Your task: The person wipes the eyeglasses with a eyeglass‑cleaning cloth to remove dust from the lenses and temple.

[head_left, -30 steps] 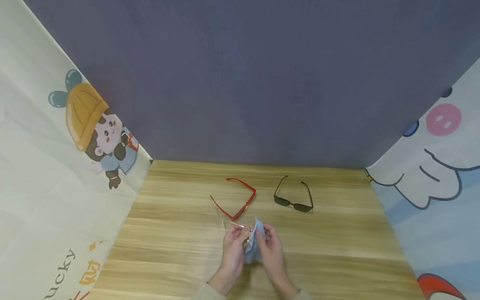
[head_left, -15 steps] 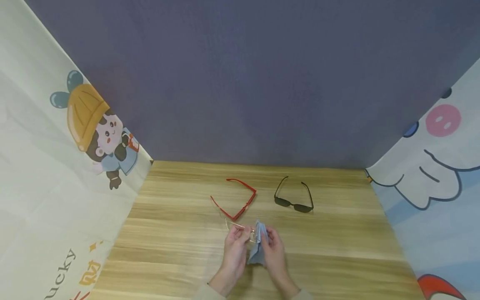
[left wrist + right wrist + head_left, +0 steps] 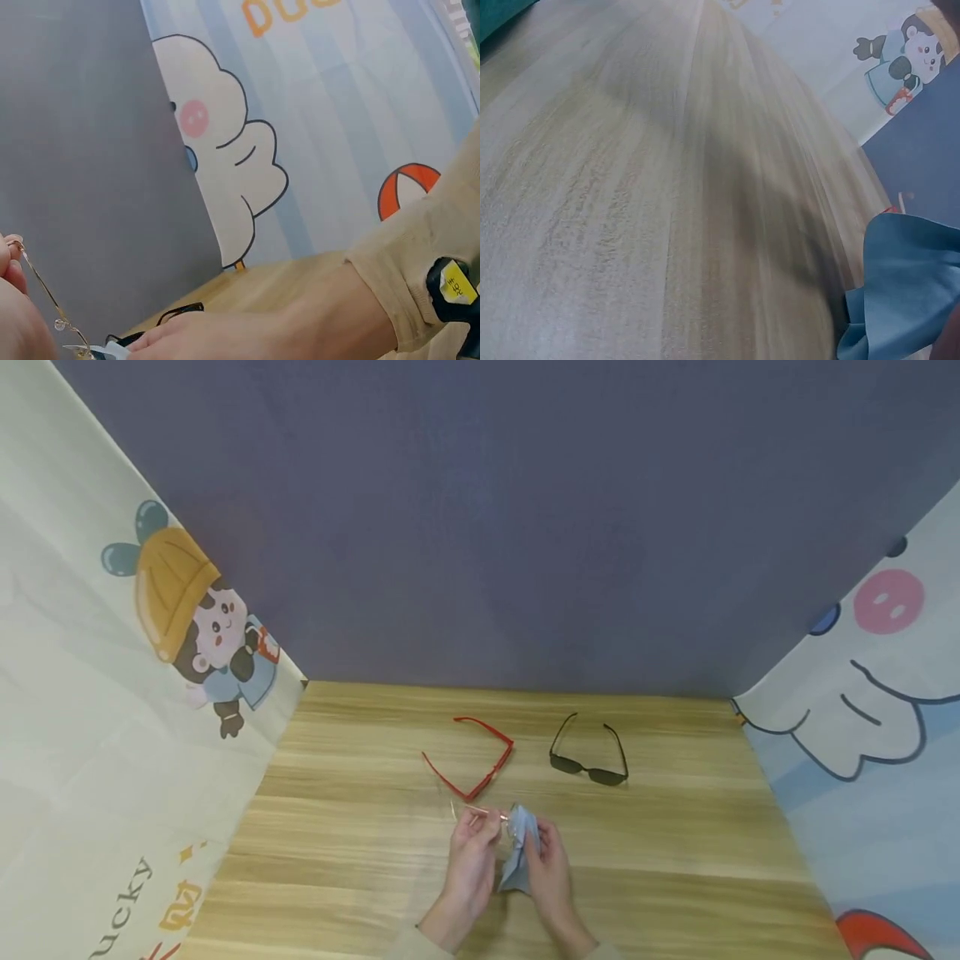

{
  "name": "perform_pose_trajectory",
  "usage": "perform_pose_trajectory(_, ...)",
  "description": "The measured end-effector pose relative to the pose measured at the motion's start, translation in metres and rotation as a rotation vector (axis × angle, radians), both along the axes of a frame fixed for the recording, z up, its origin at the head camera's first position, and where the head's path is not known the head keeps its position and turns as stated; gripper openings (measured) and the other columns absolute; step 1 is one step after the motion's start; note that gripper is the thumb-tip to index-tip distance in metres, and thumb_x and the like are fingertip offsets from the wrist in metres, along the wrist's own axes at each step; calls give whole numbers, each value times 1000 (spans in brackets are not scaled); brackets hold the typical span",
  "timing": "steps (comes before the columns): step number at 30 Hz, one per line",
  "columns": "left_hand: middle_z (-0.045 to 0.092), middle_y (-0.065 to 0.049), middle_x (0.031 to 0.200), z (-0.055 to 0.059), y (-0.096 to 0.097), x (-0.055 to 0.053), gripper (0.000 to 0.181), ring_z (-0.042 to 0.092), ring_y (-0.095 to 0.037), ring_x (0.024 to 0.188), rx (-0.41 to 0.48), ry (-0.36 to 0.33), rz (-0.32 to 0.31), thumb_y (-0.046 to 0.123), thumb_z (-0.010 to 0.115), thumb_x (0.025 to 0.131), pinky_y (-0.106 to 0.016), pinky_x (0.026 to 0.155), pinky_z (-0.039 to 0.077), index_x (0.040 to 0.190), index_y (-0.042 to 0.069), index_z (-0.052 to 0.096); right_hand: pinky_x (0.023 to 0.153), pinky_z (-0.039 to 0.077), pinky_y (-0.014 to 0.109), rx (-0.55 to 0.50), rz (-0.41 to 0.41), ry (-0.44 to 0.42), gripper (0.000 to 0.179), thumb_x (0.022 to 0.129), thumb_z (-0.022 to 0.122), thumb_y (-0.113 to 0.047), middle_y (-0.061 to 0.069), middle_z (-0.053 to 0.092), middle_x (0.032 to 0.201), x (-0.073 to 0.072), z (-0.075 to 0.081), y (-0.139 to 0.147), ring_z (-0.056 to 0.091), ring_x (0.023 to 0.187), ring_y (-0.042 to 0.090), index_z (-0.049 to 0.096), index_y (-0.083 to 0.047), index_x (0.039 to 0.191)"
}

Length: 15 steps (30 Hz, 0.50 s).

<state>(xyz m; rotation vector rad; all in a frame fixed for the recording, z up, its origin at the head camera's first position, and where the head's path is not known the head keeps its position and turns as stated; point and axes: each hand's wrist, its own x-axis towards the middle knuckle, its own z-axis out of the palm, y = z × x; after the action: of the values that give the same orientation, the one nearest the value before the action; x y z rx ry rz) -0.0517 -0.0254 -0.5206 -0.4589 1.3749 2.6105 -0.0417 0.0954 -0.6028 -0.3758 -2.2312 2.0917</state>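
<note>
My left hand (image 3: 471,860) pinches a pair of thin gold-framed eyeglasses (image 3: 480,811) near the hinge, one temple pointing out to the left. In the left wrist view the gold temple (image 3: 46,289) runs down from my fingers. A blue-grey cleaning cloth (image 3: 516,868) is folded over the lens end of the glasses, which it mostly hides. My right hand (image 3: 551,872) pinches this cloth between thumb and fingers. The loose part of the cloth hangs below the hands, and it fills the lower right of the right wrist view (image 3: 907,285).
Red-framed glasses (image 3: 491,774) lie with temples spread just beyond my left hand. Black sunglasses (image 3: 587,770) lie farther right, lenses toward me. The wooden table (image 3: 337,827) meets a grey back panel (image 3: 510,527) and printed side curtains (image 3: 82,693).
The glasses and cloth have shifted slightly to the right with both hands. The lens, partly bare half a second ago, is now more covered by the cloth.
</note>
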Motion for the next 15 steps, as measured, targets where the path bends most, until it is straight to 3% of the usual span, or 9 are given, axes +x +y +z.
perform_pose_trajectory(4, 71, 7, 94, 0, 2, 0, 7, 63, -9, 95, 11, 6, 1, 13, 64, 101, -28, 96, 43, 102, 14, 57, 82, 58, 26, -9, -21, 12, 29, 106, 56, -10, 18, 68, 120, 2, 0, 1, 69, 104, 19, 52, 0, 132)
perform_pose_trajectory(9, 70, 9, 91, -2, 2, 1, 10, 63, -7, 93, 41, 20, 9, 11, 61, 103, -26, 95, 44, 96, 16, 56, 79, 57, 25, -5, -43, 74, 27, 104, 59, -7, 16, 69, 114, 5, 8, -1, 67, 95, 6, 52, 2, 129)
perform_pose_trajectory(15, 70, 10, 90, -7, 4, 1, 16, 61, -7, 94, 44, 40, -5, 9, 58, 105, -27, 96, 42, 92, 19, 55, 83, 57, 22, -20, -47, 107, 22, 103, 60, -4, 18, 69, 116, 7, 18, -4, 66, 99, 6, 56, 3, 123)
